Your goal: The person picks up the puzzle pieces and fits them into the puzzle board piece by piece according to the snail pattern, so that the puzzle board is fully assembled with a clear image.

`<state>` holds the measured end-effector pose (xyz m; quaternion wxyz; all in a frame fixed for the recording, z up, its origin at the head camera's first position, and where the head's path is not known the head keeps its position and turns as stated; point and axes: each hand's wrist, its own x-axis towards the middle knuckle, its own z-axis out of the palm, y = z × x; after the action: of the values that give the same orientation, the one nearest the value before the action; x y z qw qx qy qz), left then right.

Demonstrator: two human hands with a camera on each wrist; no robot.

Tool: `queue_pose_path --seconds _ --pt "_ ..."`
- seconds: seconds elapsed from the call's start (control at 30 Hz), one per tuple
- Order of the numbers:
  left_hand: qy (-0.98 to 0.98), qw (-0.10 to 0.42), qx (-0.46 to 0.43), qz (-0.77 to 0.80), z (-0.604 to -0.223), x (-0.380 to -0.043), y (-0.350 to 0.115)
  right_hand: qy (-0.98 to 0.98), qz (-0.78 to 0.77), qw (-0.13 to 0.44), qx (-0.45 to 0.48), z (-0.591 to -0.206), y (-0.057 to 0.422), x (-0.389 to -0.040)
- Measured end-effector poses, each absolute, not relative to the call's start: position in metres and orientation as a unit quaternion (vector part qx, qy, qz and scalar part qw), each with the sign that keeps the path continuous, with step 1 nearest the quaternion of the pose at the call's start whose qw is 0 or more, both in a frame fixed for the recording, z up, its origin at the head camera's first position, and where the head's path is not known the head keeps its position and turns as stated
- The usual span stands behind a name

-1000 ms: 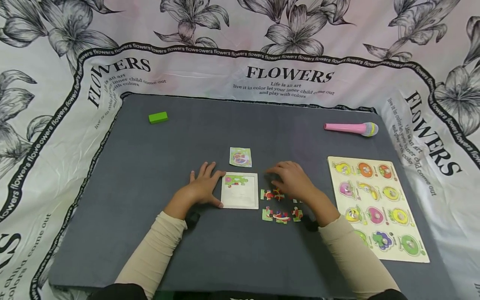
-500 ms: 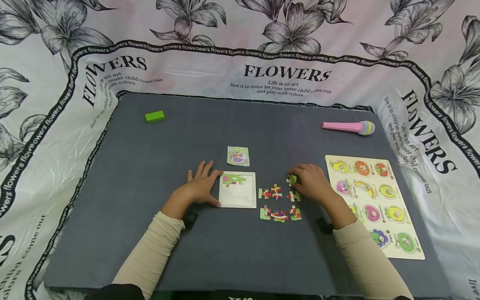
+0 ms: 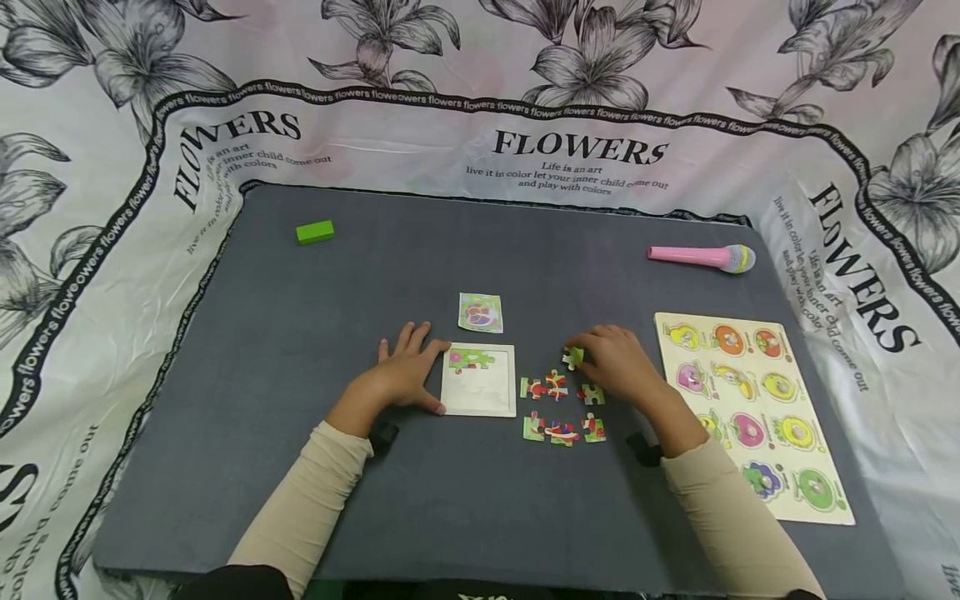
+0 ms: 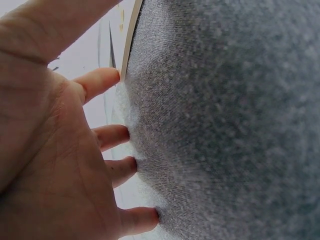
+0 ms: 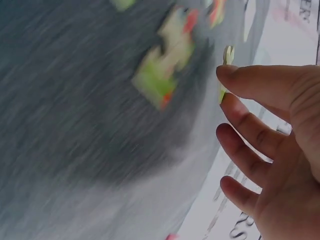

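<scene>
A square white puzzle frame [image 3: 480,395] lies mid-table, with a green strip of joined pieces [image 3: 471,359] along its top left. My left hand [image 3: 400,377] is spread beside it, index finger and thumb touching its left edge; in the left wrist view the fingertips [image 4: 116,136] rest on the grey cloth. My right hand [image 3: 617,360] pinches a green jigsaw piece [image 3: 573,357] between thumb and index finger, and the right wrist view shows this piece [image 5: 223,98] edge-on. Just below that hand lies a loose piece [image 3: 591,394], with several more puzzle pieces [image 3: 562,433] in two rows.
Above the frame lies a small picture card [image 3: 481,313]. A fruit board [image 3: 806,400] stands close to the right forearm. Farther back are a pink toy microphone [image 3: 701,257] and a green block [image 3: 315,232]. A flower-printed cloth [image 3: 390,158] borders the grey tabletop [image 3: 420,517].
My right hand has moved right from over the loose pieces and picked up the green jigsaw piece, then shifted slightly left with it. My left hand stays at the frame's edge.
</scene>
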<state>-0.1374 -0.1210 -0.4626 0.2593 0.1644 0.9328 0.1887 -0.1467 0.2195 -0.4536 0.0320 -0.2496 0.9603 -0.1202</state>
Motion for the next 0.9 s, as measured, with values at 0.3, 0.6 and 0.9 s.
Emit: queue_pose_path --seconds 0.3,0.6,0.9 --pt "0.932 0.261 0.168 0.185 -0.466 -0.137 -0.116 0.938 -0.124 0.014 -0.322 -0.453 0.164 -0.145" --pt "0.931 0.271 0.165 0.179 -0.466 -0.138 -0.116 0.933 -0.111 0.028 -0.342 -0.464 0.134 -0.146" --pt "0.932 0.271 0.161 0.180 -0.464 -0.139 -0.123 0.932 -0.106 0.023 -0.346 -0.465 0.128 -0.148"
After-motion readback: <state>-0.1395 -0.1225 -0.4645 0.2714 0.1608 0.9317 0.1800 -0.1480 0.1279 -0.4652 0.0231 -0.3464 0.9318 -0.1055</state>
